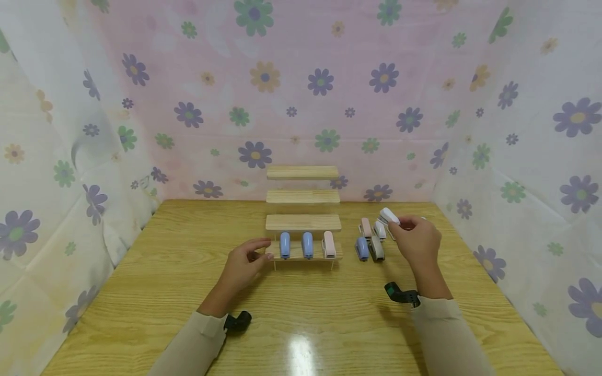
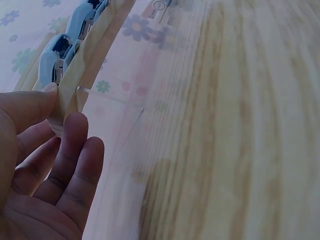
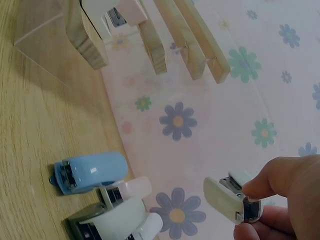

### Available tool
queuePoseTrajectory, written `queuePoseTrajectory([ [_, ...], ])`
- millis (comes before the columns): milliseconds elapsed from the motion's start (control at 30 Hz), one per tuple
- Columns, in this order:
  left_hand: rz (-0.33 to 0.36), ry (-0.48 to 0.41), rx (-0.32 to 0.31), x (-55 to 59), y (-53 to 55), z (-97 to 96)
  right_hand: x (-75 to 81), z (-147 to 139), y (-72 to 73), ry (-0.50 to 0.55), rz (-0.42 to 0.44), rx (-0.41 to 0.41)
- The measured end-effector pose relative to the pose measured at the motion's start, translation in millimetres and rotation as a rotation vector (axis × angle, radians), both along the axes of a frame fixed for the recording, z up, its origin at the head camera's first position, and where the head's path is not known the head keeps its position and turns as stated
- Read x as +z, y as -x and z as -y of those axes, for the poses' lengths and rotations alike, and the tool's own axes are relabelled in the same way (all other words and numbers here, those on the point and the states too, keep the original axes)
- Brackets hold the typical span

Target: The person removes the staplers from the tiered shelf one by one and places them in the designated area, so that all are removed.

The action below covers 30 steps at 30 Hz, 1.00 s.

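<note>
On the bottom shelf (image 1: 296, 251) I count three staplers (image 1: 307, 244) placed, left hand (image 1: 242, 265) gripping its end, right hand (image 1: 418, 243) pinching a white stapler (image 1: 388, 214), other staplers (image 1: 361, 247) unshelved.

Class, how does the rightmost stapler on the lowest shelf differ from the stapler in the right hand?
Colour: the rightmost shelf stapler is pink; the held stapler is white.
Support: the rightmost shelf stapler rests on the lowest shelf; the right hand pinches the held stapler.
Both are staplers.
</note>
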<state>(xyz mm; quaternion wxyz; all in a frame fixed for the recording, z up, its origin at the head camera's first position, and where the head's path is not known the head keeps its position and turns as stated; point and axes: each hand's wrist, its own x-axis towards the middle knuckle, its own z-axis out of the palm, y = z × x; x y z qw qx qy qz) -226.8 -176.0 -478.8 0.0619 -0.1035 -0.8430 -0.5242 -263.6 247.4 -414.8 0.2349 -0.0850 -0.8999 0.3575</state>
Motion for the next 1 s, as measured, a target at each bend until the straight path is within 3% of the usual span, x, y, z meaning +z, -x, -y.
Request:
queuePoseTrajectory([
  [300, -0.001, 0.000, -0.001, -0.2, 1.4, 0.7, 3.2, -12.4, -2.1, -0.020, 0.139, 0.006],
  [533, -0.002, 0.004, -0.003, -0.6, 1.3, 1.6, 0.6, -22.2, -0.8, -0.049, 0.260, 0.060],
  [833, -0.002, -0.018, -0.015, -0.4, 1.1, 1.7, -0.6, -28.2, -0.4, -0.110, 0.355, 0.093],
  [1000, -0.006, -0.017, -0.016, -1.4, 1.2, 2.2, -5.3, -30.6, 1.1, -0.136, 0.367, 0.103],
])
